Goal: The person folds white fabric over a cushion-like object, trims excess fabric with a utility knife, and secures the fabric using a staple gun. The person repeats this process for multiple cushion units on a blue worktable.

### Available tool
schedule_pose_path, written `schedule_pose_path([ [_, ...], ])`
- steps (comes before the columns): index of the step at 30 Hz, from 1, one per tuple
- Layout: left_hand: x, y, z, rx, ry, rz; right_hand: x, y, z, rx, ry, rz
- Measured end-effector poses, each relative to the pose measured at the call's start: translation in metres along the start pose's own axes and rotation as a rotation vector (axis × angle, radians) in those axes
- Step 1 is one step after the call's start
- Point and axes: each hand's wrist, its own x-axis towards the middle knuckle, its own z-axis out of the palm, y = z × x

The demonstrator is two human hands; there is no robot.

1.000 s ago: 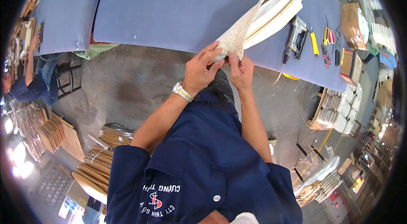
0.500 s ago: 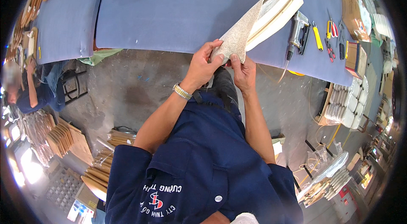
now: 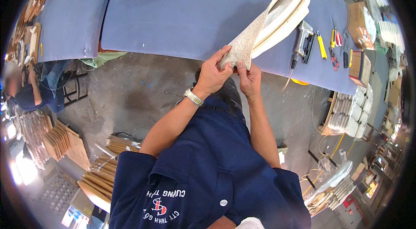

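Note:
A long, curved padded panel (image 3: pixel 277 29) rests tilted over the near edge of a blue-topped table (image 3: pixel 173 16), its pale layered edge showing. Grey-beige fabric (image 3: pixel 248 46) wraps around its near end. My left hand (image 3: pixel 214 73) is closed on the fabric at the panel's near left corner; the thumb lies over the cloth. On the other side, my right hand (image 3: pixel 249 79) pinches the fabric's lower corner between thumb and finger. What lies beneath the fingers is hidden. Just right of the panel lies a staple gun (image 3: pixel 302 43) with an air hose attached.
Right of the staple gun lie a yellow cutter (image 3: pixel 321 46), red-handled pliers (image 3: pixel 336 38) and a small box (image 3: pixel 359 68). A cardboard box (image 3: pixel 360 25) stands farther back. White padded pieces (image 3: pixel 353 114) are stacked at right. Another person (image 3: pixel 28 88) works at far left.
Both hands keep their grip on the fabric at the panel's near end. My left hand has shifted slightly right, and the whole view has shifted a little.

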Motion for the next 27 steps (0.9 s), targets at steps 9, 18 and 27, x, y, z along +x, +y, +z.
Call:
schedule_pose_path([
  [9, 0.0, -0.009, 0.001, 0.02, 0.021, 0.009, 0.001, -0.019, -0.019, -0.052, -0.124, -0.015],
  [18, 0.002, 0.029, 0.006, 0.292, -0.004, -0.024, 0.017, -0.077, -0.025, -0.578, 0.057, -0.185],
  [27, 0.012, 0.041, 0.026, 0.528, 0.138, 0.172, 0.054, -0.072, -0.065, -0.871, 0.025, -0.44],
])
